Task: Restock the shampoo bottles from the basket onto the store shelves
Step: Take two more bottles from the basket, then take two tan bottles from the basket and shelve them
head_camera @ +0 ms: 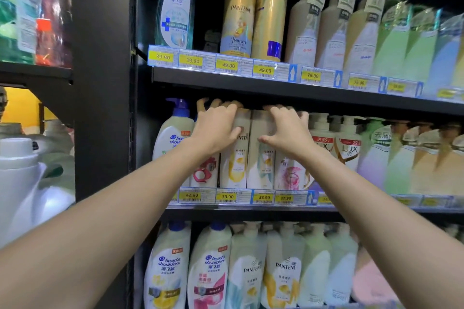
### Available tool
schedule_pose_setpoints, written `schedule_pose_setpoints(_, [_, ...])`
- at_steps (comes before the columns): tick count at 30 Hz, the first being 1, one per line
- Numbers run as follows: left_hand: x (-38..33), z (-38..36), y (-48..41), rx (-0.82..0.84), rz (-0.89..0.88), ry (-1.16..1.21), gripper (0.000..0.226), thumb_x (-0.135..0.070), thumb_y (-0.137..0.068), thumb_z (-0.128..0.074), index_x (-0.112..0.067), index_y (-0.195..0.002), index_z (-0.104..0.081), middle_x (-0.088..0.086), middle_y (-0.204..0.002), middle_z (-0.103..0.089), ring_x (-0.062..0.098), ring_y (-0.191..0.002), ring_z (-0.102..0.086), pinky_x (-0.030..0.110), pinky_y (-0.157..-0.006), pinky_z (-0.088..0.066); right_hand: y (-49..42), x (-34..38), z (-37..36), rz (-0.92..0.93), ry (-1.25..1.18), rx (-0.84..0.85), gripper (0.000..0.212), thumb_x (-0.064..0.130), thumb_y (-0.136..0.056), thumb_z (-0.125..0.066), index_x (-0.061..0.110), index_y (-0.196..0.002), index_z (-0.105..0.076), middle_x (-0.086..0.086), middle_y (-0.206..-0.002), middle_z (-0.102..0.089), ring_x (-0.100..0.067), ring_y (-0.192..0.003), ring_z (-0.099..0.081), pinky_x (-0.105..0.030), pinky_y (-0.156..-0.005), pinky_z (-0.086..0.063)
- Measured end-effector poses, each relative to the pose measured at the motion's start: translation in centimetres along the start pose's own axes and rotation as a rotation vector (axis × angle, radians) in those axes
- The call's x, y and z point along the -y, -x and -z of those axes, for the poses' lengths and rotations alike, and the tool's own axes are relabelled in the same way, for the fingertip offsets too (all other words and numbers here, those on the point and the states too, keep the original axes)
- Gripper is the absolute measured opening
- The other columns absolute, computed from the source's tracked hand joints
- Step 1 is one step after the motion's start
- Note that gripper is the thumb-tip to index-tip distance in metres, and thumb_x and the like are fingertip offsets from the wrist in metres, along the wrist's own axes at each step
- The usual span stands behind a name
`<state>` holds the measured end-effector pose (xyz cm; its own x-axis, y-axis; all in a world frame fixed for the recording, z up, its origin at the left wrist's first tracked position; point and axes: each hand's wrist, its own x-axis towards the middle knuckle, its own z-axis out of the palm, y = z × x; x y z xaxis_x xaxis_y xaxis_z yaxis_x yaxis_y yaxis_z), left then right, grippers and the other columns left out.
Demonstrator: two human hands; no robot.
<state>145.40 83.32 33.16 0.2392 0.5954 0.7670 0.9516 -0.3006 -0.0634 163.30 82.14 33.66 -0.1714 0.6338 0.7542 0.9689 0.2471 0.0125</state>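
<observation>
Reaching both arms up to the middle shelf [251,211]. Curling the left hand [218,128] around the top of a yellow-label Pantene bottle [234,158], thumb across its front. Resting the right hand [288,130], fingers spread, on the neighbouring teal-label Pantene bottle [261,163], directly beneath the palm.

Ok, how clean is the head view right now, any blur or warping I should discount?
Head view: centre is sharp, the 33.90 tag reads fine; right-edge bottles smear into blur; shelf edges bow from the wide lens; the gap under the upper shelf is dark, hiding the fingertips of both hands.
</observation>
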Motion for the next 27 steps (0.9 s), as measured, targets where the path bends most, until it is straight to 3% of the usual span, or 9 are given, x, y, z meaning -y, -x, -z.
schedule_pose_setpoints(4, [1.0, 0.2, -0.4, 0.031, -0.002, 0.140, 0.044, -0.036, -0.094, -0.053, -0.018, -0.134, -0.046, 0.012, -0.107, -0.066, 0.036, -0.118, -0.052, 0.049, -0.103, -0.034, 0.6, -0.3, -0.5, 0.018, 0.009, 0.000, 0.072, 0.033, -0.081, -0.070, 0.020, -0.144, -0.037, -0.004, -0.131, -0.052, -0.026, -0.125, -0.042, -0.047, -0.106, -0.024])
schedule_pose_setpoints(7, [0.7, 0.4, 0.0, 0.033, -0.043, 0.131, 0.051, -0.044, -0.093, -0.055, -0.017, -0.135, -0.046, 0.012, -0.119, -0.064, 0.036, -0.124, -0.049, 0.051, -0.108, -0.030, 2.2, -0.5, -0.6, 0.060, -0.054, -0.093, 0.079, 0.029, -0.081, -0.070, 0.018, -0.149, -0.032, -0.003, -0.144, -0.043, -0.022, -0.136, -0.035, -0.044, -0.113, -0.022])
schedule_pose_setpoints(10, [-1.3, -0.1, 3.2, -0.180, -0.238, 0.150, 0.055, -0.035, -0.088, -0.060, -0.014, -0.137, -0.048, 0.007, -0.138, -0.053, 0.030, -0.131, -0.043, 0.048, -0.114, -0.025, 7.0, -1.2, -0.4, 0.086, -0.230, -0.285, 0.073, 0.018, -0.075, -0.066, 0.017, -0.144, -0.042, -0.002, -0.144, -0.044, -0.020, -0.135, -0.039, -0.038, -0.109, -0.029])
schedule_pose_setpoints(13, [-5.4, -1.5, 9.0, -0.361, -0.393, 0.336, 0.049, -0.027, -0.085, -0.058, -0.008, -0.130, -0.056, 0.010, -0.132, -0.054, 0.029, -0.122, -0.049, 0.042, -0.101, -0.036, 14.2, -3.2, -1.0, 0.026, -0.291, -0.337, 0.059, 0.014, -0.073, -0.063, 0.013, -0.131, -0.051, -0.006, -0.127, -0.051, -0.024, -0.118, -0.050, -0.041, -0.097, -0.042])
schedule_pose_setpoints(17, [-13.1, -6.1, 16.7, -0.042, -0.473, 0.491, 0.051, -0.038, -0.085, -0.057, -0.009, -0.127, -0.055, 0.014, -0.120, -0.054, 0.032, -0.109, -0.054, 0.046, -0.087, -0.047, 24.6, -7.7, -2.9, -0.172, -0.223, -0.175, 0.047, 0.022, -0.072, -0.060, 0.008, -0.116, -0.054, -0.012, -0.114, -0.051, -0.030, -0.105, -0.052, -0.045, -0.089, -0.046])
schedule_pose_setpoints(21, [-20.3, -11.5, 24.1, 0.416, -0.466, 0.497, 0.068, -0.055, -0.081, -0.060, -0.015, -0.136, -0.048, 0.012, -0.125, -0.050, 0.033, -0.113, -0.051, 0.045, -0.086, -0.048, 34.7, -12.5, -4.3, -0.217, -0.009, 0.227, 0.039, 0.025, -0.074, -0.061, 0.006, -0.105, -0.051, -0.014, -0.109, -0.048, -0.036, -0.098, -0.051, -0.045, -0.076, -0.047])
schedule_pose_setpoints(23, [-22.6, -14.0, 27.8, 0.626, -0.453, 0.429, 0.077, -0.060, -0.082, -0.061, -0.019, -0.143, -0.040, 0.012, -0.133, -0.046, 0.033, -0.122, -0.047, 0.045, -0.093, -0.045, 39.2, -14.4, -4.7, -0.251, 0.133, 0.484, 0.052, 0.030, -0.072, -0.070, 0.007, -0.114, -0.050, -0.013, -0.115, -0.047, -0.037, -0.103, -0.052, -0.045, -0.077, -0.048])
schedule_pose_setpoints(27, [-24.4, -18.0, 33.6, 0.883, -0.442, 0.263, 0.093, -0.070, -0.081, -0.057, -0.023, -0.153, -0.022, 0.012, -0.145, -0.036, 0.034, -0.131, -0.039, 0.046, -0.101, -0.041, 46.8, -16.9, -5.3, -0.404, 0.315, 0.932, 0.091, 0.053, -0.073, -0.069, 0.015, -0.146, -0.029, -0.012, -0.141, -0.035, -0.032, -0.132, -0.039, -0.047, -0.102, -0.040])
